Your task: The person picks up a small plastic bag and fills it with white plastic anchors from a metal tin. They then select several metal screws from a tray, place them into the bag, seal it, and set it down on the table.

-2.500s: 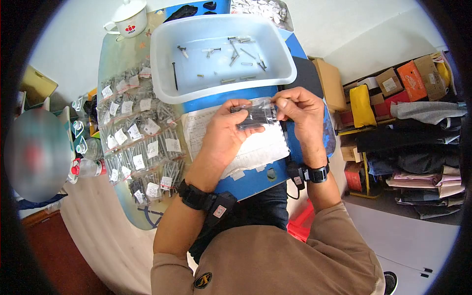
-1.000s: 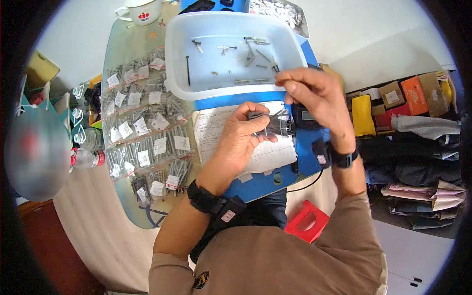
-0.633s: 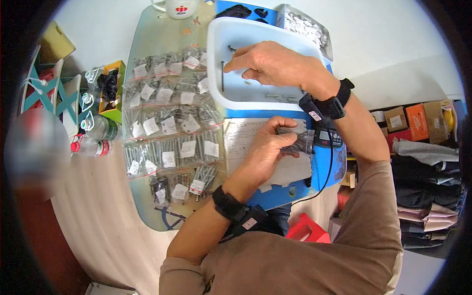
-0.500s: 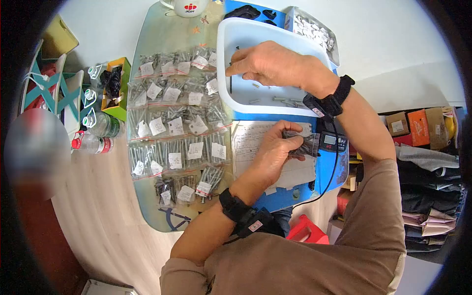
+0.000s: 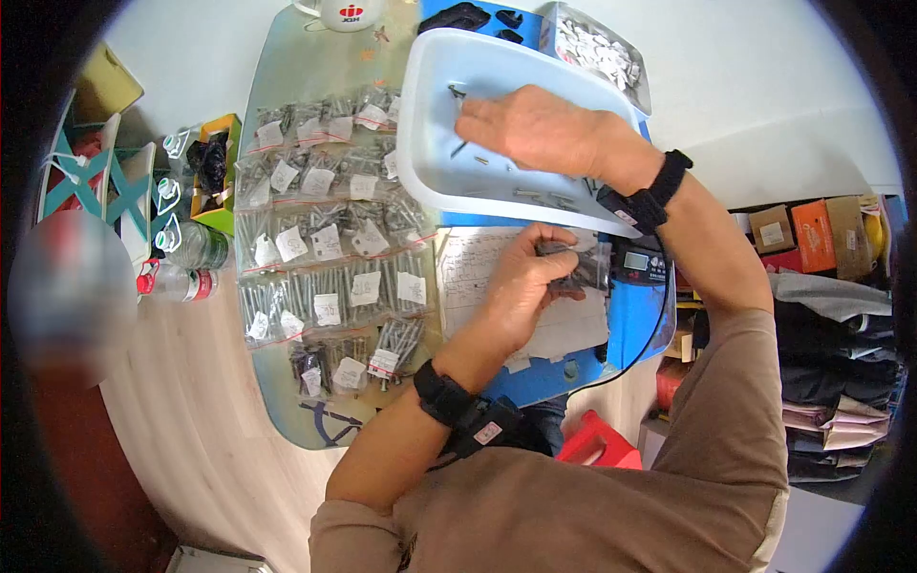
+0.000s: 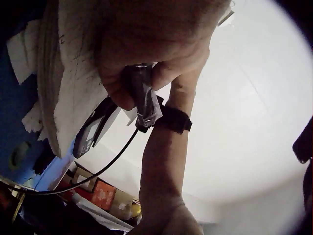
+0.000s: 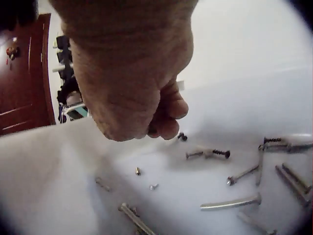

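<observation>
In the head view my left hand (image 5: 523,282) grips a small clear plastic bag (image 5: 585,267) of dark screws over the written sheets. The left wrist view shows this bag (image 6: 145,100) between thumb and fingers. My right hand (image 5: 535,132) is inside the pale plastic tub (image 5: 413,162), its fingers curled together. A long black screw (image 5: 458,150) sticks out slantwise below the fingertips, most of it hidden by the hand. Right of the hand (image 7: 127,93) in the right wrist view, loose bolts (image 7: 230,203) and short dark screws (image 7: 221,153) lie on the tub floor.
Rows of labelled bags (image 5: 325,244) of screws cover the table's left side. Written paper (image 5: 468,253) lies before the tub, with a small digital device (image 5: 638,263) beside it. A mug (image 5: 349,13) and a box of white pieces (image 5: 597,53) stand behind.
My right hand has left the bag, reached left into the tub and picked up the long black screw from its floor. The left hand keeps hold of the bag. The head view has shifted.
</observation>
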